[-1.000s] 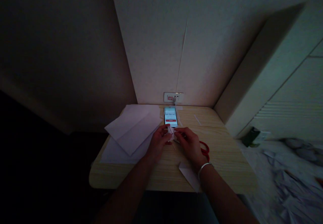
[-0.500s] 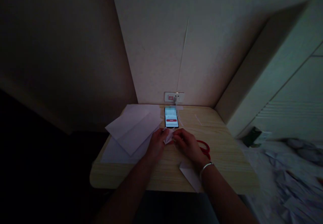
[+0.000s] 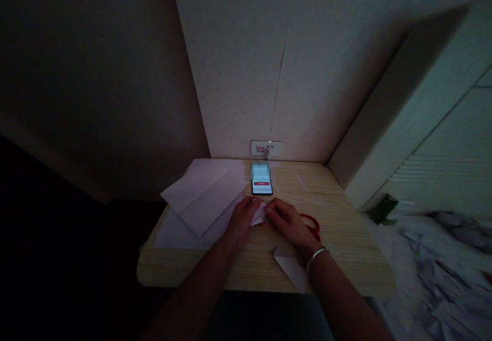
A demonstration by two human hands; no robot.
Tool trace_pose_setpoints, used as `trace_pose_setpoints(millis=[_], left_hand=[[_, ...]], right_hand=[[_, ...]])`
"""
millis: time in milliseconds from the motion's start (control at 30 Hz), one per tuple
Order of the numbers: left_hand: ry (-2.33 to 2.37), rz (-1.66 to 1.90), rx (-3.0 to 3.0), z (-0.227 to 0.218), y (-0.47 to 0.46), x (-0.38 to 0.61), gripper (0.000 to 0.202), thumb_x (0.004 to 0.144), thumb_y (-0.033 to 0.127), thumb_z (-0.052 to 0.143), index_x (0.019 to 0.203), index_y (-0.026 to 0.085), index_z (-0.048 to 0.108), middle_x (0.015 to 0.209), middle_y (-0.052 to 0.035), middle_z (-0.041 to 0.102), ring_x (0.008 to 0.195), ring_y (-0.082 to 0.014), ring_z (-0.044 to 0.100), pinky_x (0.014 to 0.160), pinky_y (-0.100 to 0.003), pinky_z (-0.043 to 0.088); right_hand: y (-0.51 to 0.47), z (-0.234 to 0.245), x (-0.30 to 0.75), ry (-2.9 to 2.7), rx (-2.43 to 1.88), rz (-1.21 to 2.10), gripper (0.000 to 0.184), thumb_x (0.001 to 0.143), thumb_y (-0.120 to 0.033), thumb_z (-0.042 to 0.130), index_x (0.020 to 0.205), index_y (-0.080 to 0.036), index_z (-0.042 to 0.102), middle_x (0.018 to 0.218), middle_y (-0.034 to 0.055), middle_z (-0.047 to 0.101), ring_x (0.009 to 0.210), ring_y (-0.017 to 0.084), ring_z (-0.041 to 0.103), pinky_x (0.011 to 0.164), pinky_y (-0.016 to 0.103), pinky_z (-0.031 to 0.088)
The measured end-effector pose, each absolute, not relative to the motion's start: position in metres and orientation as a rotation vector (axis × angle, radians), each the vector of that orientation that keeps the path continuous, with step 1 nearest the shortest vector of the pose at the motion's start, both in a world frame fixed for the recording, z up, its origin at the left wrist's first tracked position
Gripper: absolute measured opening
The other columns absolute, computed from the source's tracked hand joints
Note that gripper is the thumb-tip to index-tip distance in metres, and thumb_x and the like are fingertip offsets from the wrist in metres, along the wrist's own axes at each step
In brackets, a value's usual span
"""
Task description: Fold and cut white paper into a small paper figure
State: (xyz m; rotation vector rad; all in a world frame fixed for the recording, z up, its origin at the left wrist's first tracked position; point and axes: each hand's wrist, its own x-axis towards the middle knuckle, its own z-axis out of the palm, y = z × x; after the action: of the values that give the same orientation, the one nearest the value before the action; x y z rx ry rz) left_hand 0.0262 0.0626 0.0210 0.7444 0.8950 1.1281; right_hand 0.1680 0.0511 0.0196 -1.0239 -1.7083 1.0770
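Between my two hands is a small folded piece of white paper [image 3: 259, 215], held just above the wooden table. My left hand [image 3: 241, 221] grips its left side, the thumb lying on top. The fingers of my right hand [image 3: 285, 219] pinch the paper's right edge. Part of the paper is hidden behind the fingers. Red-handled scissors [image 3: 313, 227] lie beside my right hand, their blades mostly covered by it. A phone [image 3: 262, 179] with a lit screen lies just beyond the paper. Under my right wrist, a folded paper strip [image 3: 291, 270] rests at the table's front.
White paper sheets [image 3: 203, 197] cover the left of the wooden table [image 3: 346, 249]. Thin paper strips [image 3: 302, 183] lie near the back. A wall socket [image 3: 265, 148] with a plug sits behind the phone. Crumpled pale cloth or paper [image 3: 442, 279] is at the lower right.
The folded paper has turned in my hands and now shows a smaller part. My left hand has closed further around it, while my right fingers still pinch its edge.
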Motion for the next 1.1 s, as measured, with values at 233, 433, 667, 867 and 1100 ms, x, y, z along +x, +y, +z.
trace_pose_setpoints(millis=[233,433,667,867,1100], left_hand=[[0.827,1.125,0.767,0.0238,0.0600,0.0279,0.029,0.069,0.040,0.068,0.081,0.018,0.054,0.067,0.0019,0.059,0.055,-0.0118,0.056,0.045,-0.021,0.045],[0.687,1.150,0.795,0.0178,0.0616,0.0301,0.034,0.071,0.044,0.066,0.084,0.018,0.049,0.067,0.0018,0.060,0.051,-0.0118,0.057,0.047,-0.024,0.048],[0.711,1.181,0.776,0.0173,0.0618,0.0317,0.038,0.069,0.044,0.069,0.085,0.017,0.050,0.072,0.0000,0.061,0.053,-0.0118,0.058,0.047,-0.024,0.049],[0.743,1.182,0.774,0.0202,0.0605,0.0323,0.037,0.067,0.044,0.071,0.084,0.016,0.052,0.072,0.0002,0.062,0.056,-0.0117,0.059,0.050,-0.024,0.050],[0.769,1.172,0.774,0.0171,0.0622,0.0325,0.040,0.064,0.046,0.072,0.084,0.017,0.053,0.073,0.0001,0.064,0.058,-0.0131,0.060,0.053,-0.025,0.049]], right_hand=[[0.0528,0.0137,0.1599,-1.293,-0.936,1.332,0.021,0.079,-0.036,0.063,0.085,-0.023,0.048,0.062,-0.0074,0.048,0.047,0.007,0.045,0.043,0.019,0.036],[0.0539,0.0127,0.1588,-1.097,-0.852,1.470,0.026,0.077,-0.033,0.067,0.093,-0.025,0.047,0.064,-0.0089,0.048,0.043,0.006,0.049,0.035,0.015,0.036],[0.0551,0.0149,0.1607,-1.015,-0.866,1.553,0.031,0.071,-0.033,0.072,0.093,-0.021,0.053,0.063,-0.0072,0.051,0.043,0.005,0.049,0.032,0.013,0.034],[0.0555,0.0184,0.1600,-0.986,-0.899,1.577,0.029,0.069,-0.031,0.074,0.090,-0.019,0.056,0.067,-0.0050,0.055,0.044,0.004,0.049,0.033,0.012,0.032],[0.0579,0.0126,0.1606,-1.044,-0.926,1.515,0.029,0.070,-0.031,0.072,0.090,-0.020,0.055,0.069,-0.0044,0.055,0.047,0.005,0.052,0.034,0.013,0.032]])
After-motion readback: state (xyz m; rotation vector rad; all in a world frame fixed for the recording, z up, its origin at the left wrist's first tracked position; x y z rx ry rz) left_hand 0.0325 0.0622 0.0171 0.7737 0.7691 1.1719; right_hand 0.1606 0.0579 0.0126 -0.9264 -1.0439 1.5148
